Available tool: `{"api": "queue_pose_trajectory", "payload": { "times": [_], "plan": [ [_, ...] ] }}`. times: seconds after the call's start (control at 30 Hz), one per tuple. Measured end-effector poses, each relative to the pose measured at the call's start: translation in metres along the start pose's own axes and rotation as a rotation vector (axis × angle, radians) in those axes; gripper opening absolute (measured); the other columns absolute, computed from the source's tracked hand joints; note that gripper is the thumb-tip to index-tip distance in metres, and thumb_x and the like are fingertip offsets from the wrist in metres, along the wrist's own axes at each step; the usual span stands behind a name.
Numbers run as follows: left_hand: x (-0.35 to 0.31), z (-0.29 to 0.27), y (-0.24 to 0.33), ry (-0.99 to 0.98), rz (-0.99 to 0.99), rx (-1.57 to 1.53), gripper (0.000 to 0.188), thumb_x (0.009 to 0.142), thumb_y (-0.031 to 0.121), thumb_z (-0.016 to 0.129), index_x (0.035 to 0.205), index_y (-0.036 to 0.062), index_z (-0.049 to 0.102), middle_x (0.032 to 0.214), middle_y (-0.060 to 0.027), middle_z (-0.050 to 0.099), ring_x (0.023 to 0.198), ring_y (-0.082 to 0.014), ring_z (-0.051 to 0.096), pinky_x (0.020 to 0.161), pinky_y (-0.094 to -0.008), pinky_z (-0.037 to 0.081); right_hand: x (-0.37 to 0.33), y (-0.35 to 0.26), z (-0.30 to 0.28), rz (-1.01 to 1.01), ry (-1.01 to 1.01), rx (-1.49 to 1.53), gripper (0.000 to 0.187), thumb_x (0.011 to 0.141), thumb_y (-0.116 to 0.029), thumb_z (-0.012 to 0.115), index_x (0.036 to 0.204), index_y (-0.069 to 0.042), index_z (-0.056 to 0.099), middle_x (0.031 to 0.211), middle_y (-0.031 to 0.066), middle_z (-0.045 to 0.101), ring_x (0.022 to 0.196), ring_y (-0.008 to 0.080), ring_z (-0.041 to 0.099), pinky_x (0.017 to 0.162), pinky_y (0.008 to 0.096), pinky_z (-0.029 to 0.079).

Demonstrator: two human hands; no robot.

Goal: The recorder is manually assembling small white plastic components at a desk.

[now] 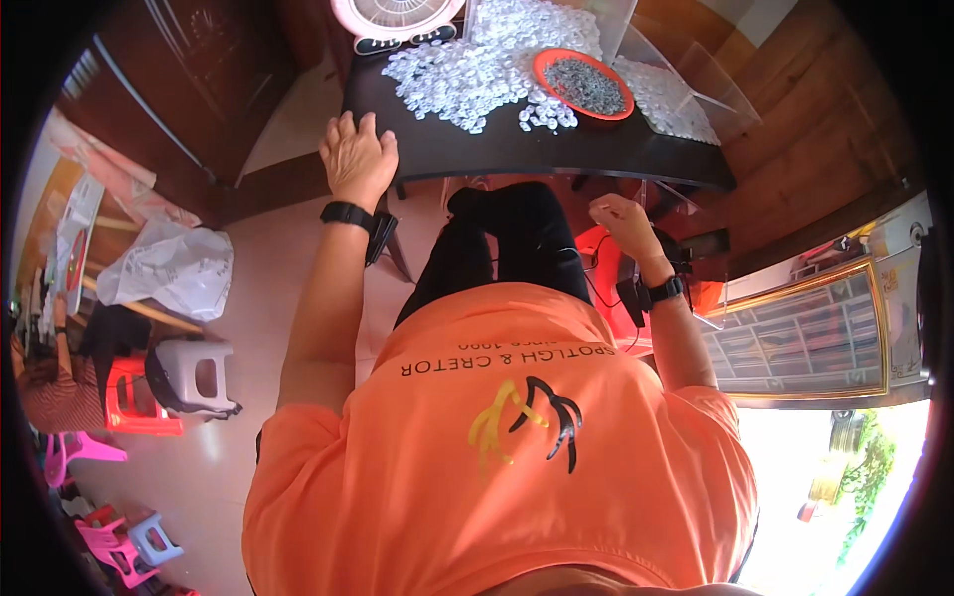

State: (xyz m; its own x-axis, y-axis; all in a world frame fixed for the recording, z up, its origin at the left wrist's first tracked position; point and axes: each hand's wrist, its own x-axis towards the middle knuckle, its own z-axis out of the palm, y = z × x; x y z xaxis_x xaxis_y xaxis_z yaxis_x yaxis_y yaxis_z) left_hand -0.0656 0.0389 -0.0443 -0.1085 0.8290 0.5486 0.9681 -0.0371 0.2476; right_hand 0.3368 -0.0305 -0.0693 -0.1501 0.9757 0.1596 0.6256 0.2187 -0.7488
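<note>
Spillage could follow if the bare left hand [359, 161], fingers apart, jostles the small clear plastic pieces [452, 87] on the black table [497, 149]; the right hand [626, 224] is curled, its hold unclear.

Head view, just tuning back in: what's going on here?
A seated person has the left hand open, palm down, at the near left corner of a dark table. The right hand is loosely curled beside the lap, with nothing visible in it. On the table, a heap of small clear pieces lies beside an orange dish of grey bits.
</note>
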Motion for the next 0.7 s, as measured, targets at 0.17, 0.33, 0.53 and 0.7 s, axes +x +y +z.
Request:
{"api": "queue_pose_trajectory", "payload": {
  "times": [0.17,0.33,0.53,0.7],
  "plan": [
    [0.0,0.006,-0.004,0.041,-0.005,-0.006,0.042,0.086,0.035,0.05,0.116,0.0067,0.057,0.132,-0.0183,0.048,0.127,-0.0373,0.037,0.104,-0.0517,0.027,0.005,0.063,0.005,0.364,-0.058,0.551,0.033,0.091,-0.029,0.056,0.114,-0.006,0.061,0.097,0.0043,0.066,0.078,0.0134,0.063,0.065,0.0243,0.049],
    [-0.001,0.005,-0.007,0.027,0.037,-0.049,0.043,0.085,0.034,0.048,0.115,0.0058,0.059,0.125,-0.0163,0.051,0.124,-0.0348,0.038,0.103,-0.0499,0.028,0.042,0.119,-0.01,0.719,0.102,0.603,0.043,0.089,-0.053,0.054,0.096,-0.011,0.062,0.086,0.001,0.062,0.072,0.0148,0.059,0.063,0.0316,0.049],
    [0.0,0.016,-0.007,-0.001,0.111,-0.058,0.045,0.085,0.034,0.046,0.118,0.0056,0.058,0.129,-0.0177,0.049,0.126,-0.0354,0.037,0.104,-0.0493,0.027,0.045,0.166,-0.031,0.796,0.064,0.671,0.045,0.091,-0.051,0.052,0.104,-0.009,0.06,0.072,0.003,0.064,0.061,0.0216,0.062,0.051,0.0327,0.049],
    [0.001,0.014,-0.008,0.013,0.117,-0.034,0.045,0.085,0.034,0.046,0.118,0.0056,0.058,0.129,-0.0179,0.049,0.126,-0.0355,0.038,0.104,-0.0494,0.028,0.041,0.147,-0.038,0.174,0.14,0.565,0.05,0.099,-0.037,0.039,0.135,-0.002,0.044,0.12,0.0103,0.061,0.107,0.0221,0.06,0.093,0.0309,0.047]
  ]
}}
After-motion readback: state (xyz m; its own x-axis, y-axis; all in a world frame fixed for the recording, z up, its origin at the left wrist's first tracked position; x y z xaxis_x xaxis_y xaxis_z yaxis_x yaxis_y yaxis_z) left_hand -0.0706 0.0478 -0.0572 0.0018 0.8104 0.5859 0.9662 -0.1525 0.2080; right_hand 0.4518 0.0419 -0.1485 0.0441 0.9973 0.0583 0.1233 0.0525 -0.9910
